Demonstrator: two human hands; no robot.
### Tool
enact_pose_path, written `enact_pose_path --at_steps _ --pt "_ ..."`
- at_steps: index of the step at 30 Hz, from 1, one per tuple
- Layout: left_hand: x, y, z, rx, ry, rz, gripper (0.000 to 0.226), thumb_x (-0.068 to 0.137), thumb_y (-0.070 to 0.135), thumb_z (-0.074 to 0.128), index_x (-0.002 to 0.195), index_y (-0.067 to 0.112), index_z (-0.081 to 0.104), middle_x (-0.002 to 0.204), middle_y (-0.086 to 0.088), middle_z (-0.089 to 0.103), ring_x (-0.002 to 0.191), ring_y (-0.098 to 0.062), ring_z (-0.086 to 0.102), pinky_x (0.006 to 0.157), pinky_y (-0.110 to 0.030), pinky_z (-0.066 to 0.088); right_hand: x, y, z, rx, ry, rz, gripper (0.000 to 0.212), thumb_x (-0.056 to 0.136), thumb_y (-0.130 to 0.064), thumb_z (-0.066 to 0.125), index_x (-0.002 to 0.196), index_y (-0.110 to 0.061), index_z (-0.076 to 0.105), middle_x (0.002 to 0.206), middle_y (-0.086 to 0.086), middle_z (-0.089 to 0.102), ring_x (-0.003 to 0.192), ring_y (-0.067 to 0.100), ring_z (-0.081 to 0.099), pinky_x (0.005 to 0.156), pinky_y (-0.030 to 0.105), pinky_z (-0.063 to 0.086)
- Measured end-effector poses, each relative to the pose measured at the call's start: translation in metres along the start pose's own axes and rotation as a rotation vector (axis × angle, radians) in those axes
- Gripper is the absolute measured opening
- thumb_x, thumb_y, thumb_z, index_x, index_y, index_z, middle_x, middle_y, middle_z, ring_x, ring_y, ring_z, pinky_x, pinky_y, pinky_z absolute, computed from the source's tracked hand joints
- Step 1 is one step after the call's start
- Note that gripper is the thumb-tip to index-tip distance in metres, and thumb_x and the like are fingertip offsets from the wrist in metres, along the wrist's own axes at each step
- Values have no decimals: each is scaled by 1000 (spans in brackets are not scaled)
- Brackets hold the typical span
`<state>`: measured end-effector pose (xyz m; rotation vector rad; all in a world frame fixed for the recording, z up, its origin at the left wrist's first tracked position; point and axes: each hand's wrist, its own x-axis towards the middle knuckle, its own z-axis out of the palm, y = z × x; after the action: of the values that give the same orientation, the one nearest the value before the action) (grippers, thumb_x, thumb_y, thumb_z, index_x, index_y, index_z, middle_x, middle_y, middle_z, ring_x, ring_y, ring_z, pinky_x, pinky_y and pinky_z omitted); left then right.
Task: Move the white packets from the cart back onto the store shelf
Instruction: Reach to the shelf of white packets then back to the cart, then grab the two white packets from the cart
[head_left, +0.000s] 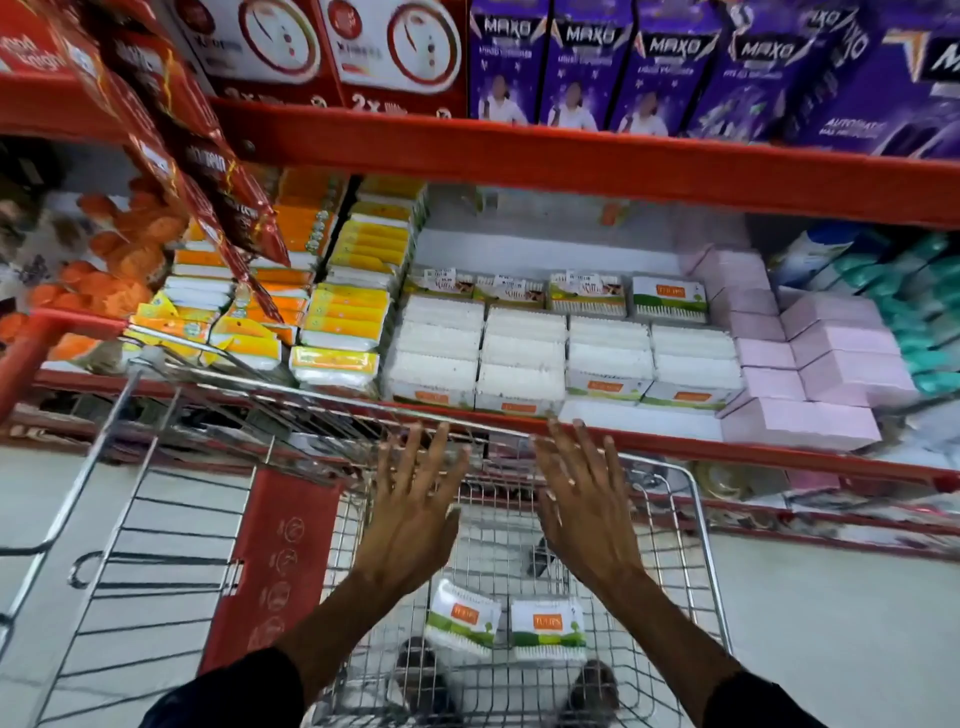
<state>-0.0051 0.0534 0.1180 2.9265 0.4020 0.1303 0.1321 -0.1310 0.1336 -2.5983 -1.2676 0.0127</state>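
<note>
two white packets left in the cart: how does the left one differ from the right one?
Pose: the left packet is tilted, its top leaning left; the right packet sits nearly square to the camera.
Position: the left packet lies beneath the left hand's wrist; the right packet lies in the gap between the forearms.
Shared: both are white with an orange label and a green band, lie side by side on the cart floor, and neither hand touches them.
</note>
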Motion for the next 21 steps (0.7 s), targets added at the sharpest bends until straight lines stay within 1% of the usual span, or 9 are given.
enact_pose_path --at_steps 2,4,7,9,12,15,17,19,21 --pt "-24 4 30 -8 -118 34 79 85 34 65 153 21 26 163 -17 17 150 -42 11 117 -67 17 -29 4 26 16 -90 22 72 88 -20 56 152 -20 24 162 10 19 150 31 6 118 60 12" --pt "-44 7 62 -31 -224 50 82 82 31 70 152 18 29 162 -18 19 147 -44 18 114 -66 24 -55 10 59 19 -210 60 74 84 -18 63 150 -18 29 158 9 30 148 31 18 118 58 14" --pt "-66 7 105 -136 -447 7 78 92 22 59 156 20 16 162 -9 -4 151 -37 7 120 -55 23 -84 19 108 12 -412 59 71 75 -20 75 140 -13 47 136 10 60 131 30 49 117 50 21" --pt "-73 6 124 -128 -593 -12 74 95 16 52 156 21 11 164 -7 -7 152 -33 4 122 -48 19 -91 22 126 13 -531 86 63 81 -22 71 139 -11 49 135 14 59 129 32 49 114 45 29" --pt "-74 9 152 -122 -719 -6 71 93 7 53 155 12 19 165 -13 9 151 -36 10 123 -47 18 -95 29 152 -55 -727 92 55 91 -20 61 141 -9 42 145 14 48 135 32 39 110 42 32" --pt "-68 11 170 -131 -814 -8 66 90 3 56 150 7 31 159 -16 31 147 -36 27 120 -45 25 -95 33 166 -111 -786 75 46 89 -14 62 133 -11 48 139 11 52 128 30 43 103 39 37" --pt "-65 12 177 -201 -773 -52 62 84 -2 55 144 9 43 148 -16 46 136 -34 43 115 -40 35 -93 35 170 -112 -779 75 43 88 -11 62 129 -12 51 135 11 54 125 29 46 100 39 38" --pt "-63 15 181 -218 -755 -78 61 82 -6 54 141 10 48 144 -15 51 131 -33 48 112 -38 38 -91 38 172 -109 -763 72 44 88 -11 63 130 -11 49 135 11 52 125 29 44 100 39 38" --pt "-61 17 179 -251 -740 -114 50 87 -1 55 136 8 54 133 -11 58 122 -30 56 106 -36 43 -92 40 169 -82 -765 78 43 88 -10 63 129 -9 48 132 11 53 124 30 46 99 39 38"
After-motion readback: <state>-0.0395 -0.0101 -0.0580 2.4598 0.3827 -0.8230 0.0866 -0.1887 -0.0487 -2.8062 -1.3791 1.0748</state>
